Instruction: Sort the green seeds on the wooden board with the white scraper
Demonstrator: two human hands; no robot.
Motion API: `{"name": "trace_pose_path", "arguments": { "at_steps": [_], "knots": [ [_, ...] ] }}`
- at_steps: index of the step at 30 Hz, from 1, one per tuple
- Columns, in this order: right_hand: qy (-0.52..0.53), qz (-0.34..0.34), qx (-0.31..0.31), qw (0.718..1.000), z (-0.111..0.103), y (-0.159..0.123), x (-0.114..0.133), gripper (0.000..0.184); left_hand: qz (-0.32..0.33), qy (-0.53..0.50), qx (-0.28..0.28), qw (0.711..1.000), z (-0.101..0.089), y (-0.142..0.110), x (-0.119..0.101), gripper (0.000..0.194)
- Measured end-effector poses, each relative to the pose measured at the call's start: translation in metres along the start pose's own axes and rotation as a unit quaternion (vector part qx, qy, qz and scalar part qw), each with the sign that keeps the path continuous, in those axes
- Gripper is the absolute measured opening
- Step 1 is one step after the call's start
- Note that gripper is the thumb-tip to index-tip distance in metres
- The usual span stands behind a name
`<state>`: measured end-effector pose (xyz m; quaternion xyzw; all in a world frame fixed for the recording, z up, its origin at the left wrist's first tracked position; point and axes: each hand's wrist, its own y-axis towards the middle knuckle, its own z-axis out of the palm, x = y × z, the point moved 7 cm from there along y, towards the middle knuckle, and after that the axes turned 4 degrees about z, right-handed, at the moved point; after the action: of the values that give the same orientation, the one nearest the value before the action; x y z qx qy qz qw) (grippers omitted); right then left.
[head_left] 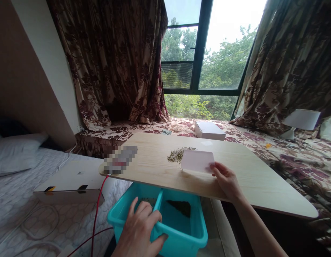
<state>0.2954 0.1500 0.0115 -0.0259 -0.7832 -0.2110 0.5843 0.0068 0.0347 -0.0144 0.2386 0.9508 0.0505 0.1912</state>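
Note:
My left hand [140,230] is closed on the near rim and middle divider of a turquoise plastic bin [191,237], held just below the front edge of a pale wooden tabletop [259,178]. The bin has two compartments, and dark small grains lie in the right one. My right hand [226,180] pinches the right edge of a white flat card [197,160] that stands on the tabletop. A small heap of greenish grains [178,154] lies just left of and behind the card.
A blurred-out object [119,160] lies at the table's left end, with a red cable [97,210] hanging from it. A cardboard box [71,182] rests on the bed at left. A white box [210,130] and a white lamp [301,121] sit on the patterned window seat.

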Motion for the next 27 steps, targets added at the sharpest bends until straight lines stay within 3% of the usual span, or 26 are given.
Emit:
{"name": "trace_pose_path", "arguments": {
  "at_steps": [12, 21, 23, 27],
  "knots": [
    [0.003, 0.013, 0.016, 1.000, -0.001, -0.003, -0.002, 0.025, -0.015, -0.023, -0.024, 0.999, -0.006, 0.002, 0.009, 0.010],
    [0.057, 0.070, 0.122, 0.988, 0.010, -0.008, -0.006, 0.025, -0.017, -0.019, -0.023, 0.999, -0.005, 0.000, 0.008, 0.010],
    [0.079, 0.077, 0.103, 0.989, 0.007, -0.007, -0.009, 0.027, -0.014, -0.012, -0.026, 0.999, -0.005, 0.000, 0.008, 0.011],
    [0.083, 0.065, -0.010, 0.994, -0.007, -0.002, -0.012, 0.029, 0.024, -0.001, -0.026, 0.999, -0.001, 0.001, 0.002, 0.012]
  ]
}}
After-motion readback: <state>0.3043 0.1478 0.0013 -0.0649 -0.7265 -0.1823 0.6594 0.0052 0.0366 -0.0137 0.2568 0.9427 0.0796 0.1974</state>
